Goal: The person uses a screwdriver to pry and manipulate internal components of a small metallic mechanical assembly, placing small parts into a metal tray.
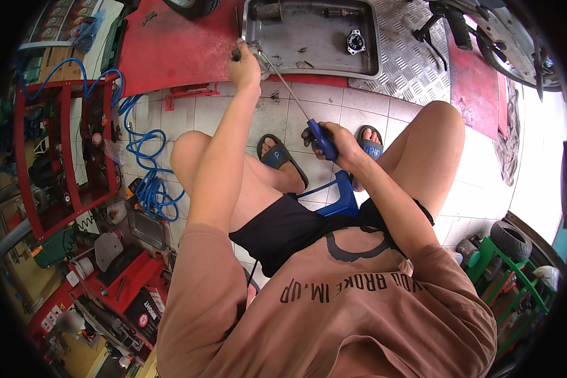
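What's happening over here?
A person in a brown T-shirt sits in front of a metal tray and works with bare hands. The right hand grips a blue-handled tool, its long thin shaft slanting up toward the left hand. That hand is at the tray's near left corner and seems to hold a small dark piece, hard to make out. A round metal part lies inside the tray, on its right side.

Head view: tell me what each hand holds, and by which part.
Right hand: a long-shafted tool, by its blue handle. Left hand: cannot be told.
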`<move>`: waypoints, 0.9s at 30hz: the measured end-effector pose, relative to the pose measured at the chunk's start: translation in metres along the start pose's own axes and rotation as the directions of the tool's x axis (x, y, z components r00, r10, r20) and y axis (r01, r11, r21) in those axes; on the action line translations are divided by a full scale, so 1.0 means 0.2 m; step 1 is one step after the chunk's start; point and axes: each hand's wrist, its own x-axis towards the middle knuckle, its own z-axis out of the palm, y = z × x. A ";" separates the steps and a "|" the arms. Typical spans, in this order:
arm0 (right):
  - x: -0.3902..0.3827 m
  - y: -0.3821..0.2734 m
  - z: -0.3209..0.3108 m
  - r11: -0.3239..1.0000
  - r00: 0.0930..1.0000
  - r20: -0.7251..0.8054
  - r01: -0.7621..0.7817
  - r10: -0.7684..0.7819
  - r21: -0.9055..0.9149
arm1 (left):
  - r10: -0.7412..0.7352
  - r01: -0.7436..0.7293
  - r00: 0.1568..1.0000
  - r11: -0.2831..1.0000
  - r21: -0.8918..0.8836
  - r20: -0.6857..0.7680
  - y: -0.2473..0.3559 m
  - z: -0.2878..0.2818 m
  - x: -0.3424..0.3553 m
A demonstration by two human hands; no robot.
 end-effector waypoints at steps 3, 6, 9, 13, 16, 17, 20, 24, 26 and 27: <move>0.00 0.01 0.06 0.983 0.989 -0.115 0.075 -0.095 -0.167 | -0.007 0.007 1.000 1.000 -0.017 0.015 0.00 -0.01 0.01; -0.02 0.02 0.08 0.957 0.986 -0.127 0.067 -0.107 -0.284 | 0.003 -0.003 1.000 1.000 -0.008 0.015 0.01 -0.01 -0.01; -0.02 0.00 0.04 0.993 0.997 -0.075 0.003 -0.011 -0.115 | 0.009 -0.009 0.999 1.000 -0.011 0.045 0.04 -0.01 -0.05; 0.01 0.01 0.01 0.997 0.998 -0.065 -0.022 0.018 -0.067 | -0.010 0.010 1.000 1.000 0.001 -0.004 0.03 0.00 -0.02; 0.02 0.04 0.02 0.983 0.987 -0.125 0.078 -0.099 -0.166 | 0.005 -0.005 1.000 1.000 -0.023 -0.008 0.02 0.01 -0.02; 0.01 0.04 0.04 0.980 0.985 -0.139 0.079 -0.105 -0.183 | 0.006 -0.006 1.000 1.000 -0.014 -0.018 0.02 0.01 -0.02; -0.02 0.02 0.08 0.961 0.979 -0.148 0.096 -0.138 -0.261 | 0.016 -0.016 0.999 1.000 0.015 -0.034 0.01 0.01 -0.01; -0.03 -0.01 0.09 0.957 0.982 -0.151 0.064 -0.110 -0.282 | 0.025 -0.024 1.000 0.999 0.025 -0.019 0.01 0.00 -0.01; -0.02 -0.02 0.08 0.983 0.990 -0.133 0.024 -0.049 -0.185 | 0.017 -0.017 1.000 1.000 0.008 -0.016 0.02 0.00 -0.03; -0.01 -0.01 0.06 0.992 0.995 -0.092 0.013 -0.024 -0.122 | 0.014 -0.014 1.000 1.000 -0.003 -0.018 0.02 0.00 -0.03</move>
